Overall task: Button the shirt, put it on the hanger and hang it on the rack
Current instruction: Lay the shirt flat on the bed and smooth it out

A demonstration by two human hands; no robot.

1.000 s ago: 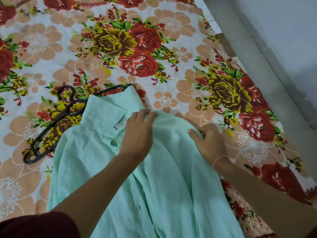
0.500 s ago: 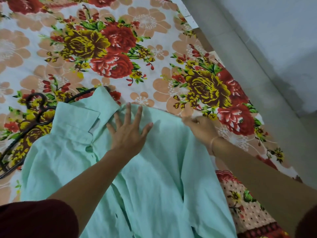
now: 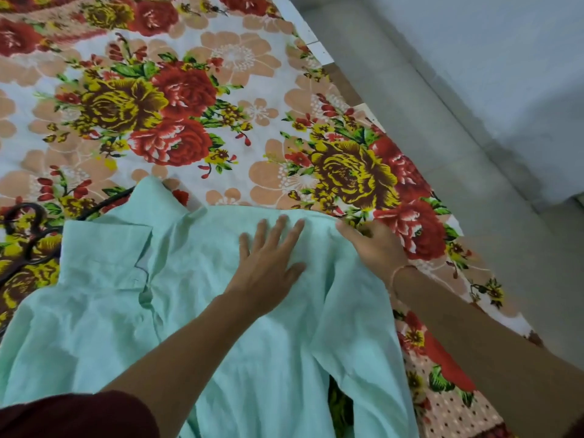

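At frame centre, left hand (image 3: 268,267) has spread flat, smoothing the shirt (image 3: 189,311); right hand (image 3: 373,248) pinches its edge; hanger (image 3: 28,235) waits.

A floral bedsheet (image 3: 221,147) lies beside a grey floor (image 3: 458,105).

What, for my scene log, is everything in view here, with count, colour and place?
shirt: one, mint green, spread on the bedsheet, collar at upper left.
hanger: one seen, black, at the left edge, partly under the collar.
bedsheet: one, white with red, yellow and peach flowers, under everything.
floor: grey, right of the bed.
wristband: one, thin, pinkish, on the right wrist.
sleeve: one, dark maroon, bottom left.
left hand: flat on the shirt, fingers spread.
right hand: pinches the shirt's upper edge.
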